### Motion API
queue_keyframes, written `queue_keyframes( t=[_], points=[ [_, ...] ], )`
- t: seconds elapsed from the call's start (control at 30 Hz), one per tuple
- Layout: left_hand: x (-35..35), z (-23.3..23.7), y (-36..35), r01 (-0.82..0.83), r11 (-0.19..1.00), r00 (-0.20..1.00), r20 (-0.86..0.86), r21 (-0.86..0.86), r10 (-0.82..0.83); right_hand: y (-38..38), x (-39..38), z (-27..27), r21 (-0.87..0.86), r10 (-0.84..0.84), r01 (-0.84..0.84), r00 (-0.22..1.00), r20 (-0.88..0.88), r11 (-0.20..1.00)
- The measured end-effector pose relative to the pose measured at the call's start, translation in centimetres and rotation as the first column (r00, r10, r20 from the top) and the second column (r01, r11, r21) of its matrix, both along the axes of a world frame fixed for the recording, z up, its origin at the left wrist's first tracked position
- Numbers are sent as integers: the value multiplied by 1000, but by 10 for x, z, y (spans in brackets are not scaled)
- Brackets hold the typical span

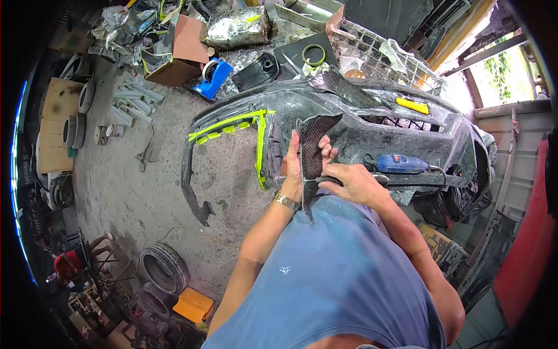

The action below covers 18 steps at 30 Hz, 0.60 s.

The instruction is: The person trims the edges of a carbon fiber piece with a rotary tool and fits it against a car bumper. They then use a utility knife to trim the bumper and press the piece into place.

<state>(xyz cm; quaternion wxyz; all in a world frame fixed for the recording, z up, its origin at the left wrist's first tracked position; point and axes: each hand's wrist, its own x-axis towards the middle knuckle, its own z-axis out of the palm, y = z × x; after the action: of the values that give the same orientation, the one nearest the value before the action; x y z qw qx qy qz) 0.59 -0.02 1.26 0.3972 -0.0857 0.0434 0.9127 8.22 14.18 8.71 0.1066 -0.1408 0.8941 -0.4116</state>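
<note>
A dark, woven-patterned carbon piece (314,152) stands upright close to the body, its narrow tip pointing down. My left hand (295,166), with a gold watch on the wrist, is wrapped round it from behind, thumb on the left and fingertips on the right edge. Closed at the piece's lower right edge is my right hand (351,183); whatever its fingertips pinch is too small to make out. Behind both hands lies a large dark bumper (401,139) with yellow-green tape (261,148) on its left part. A blue rotary tool (402,164) rests on it, right of my right hand.
A yellow cutter (412,105) and another carbon piece (349,90) lie on the bumper. Beyond it are a blue tape dispenser (214,78), a tape roll (314,54) and a cardboard box (180,52). Tyres (165,267) and an orange object (193,305) sit lower left. Another person (70,264) is far left.
</note>
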Motion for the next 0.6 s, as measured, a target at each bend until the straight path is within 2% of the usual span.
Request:
queue_keyframes(
  t=[0.07,0.13,0.23,0.3,0.33,0.4,0.53,0.6],
  points=[
    [-1,-1,0,0,1000,1000,0,-13,0,0,-1,7,15,44,-46,995,88,999],
    [-2,3,-2,7,1000,1000,-30,7,-7,0,-2,6,17,51,-52,995,90,998],
    [0,6,-6,47,999,999,24,-28,-46,1,-8,-3,1,-25,25,1000,4,1000],
    [-2,4,-8,80,995,990,-108,-63,-87,3,-14,-4,-48,-76,74,996,-42,996],
    [-2,5,-8,77,995,990,-111,-62,-83,4,-14,-3,-47,-73,71,996,-45,996],
    [1,10,-9,43,990,999,3,-137,-44,4,-13,-2,-56,-110,112,993,34,992],
    [3,6,-9,50,995,998,46,-87,-46,-1,-11,-2,-96,-143,145,989,27,985],
    [2,6,-10,41,998,998,41,-52,-39,0,-11,-1,-4,-66,66,997,44,998]
  ],
)
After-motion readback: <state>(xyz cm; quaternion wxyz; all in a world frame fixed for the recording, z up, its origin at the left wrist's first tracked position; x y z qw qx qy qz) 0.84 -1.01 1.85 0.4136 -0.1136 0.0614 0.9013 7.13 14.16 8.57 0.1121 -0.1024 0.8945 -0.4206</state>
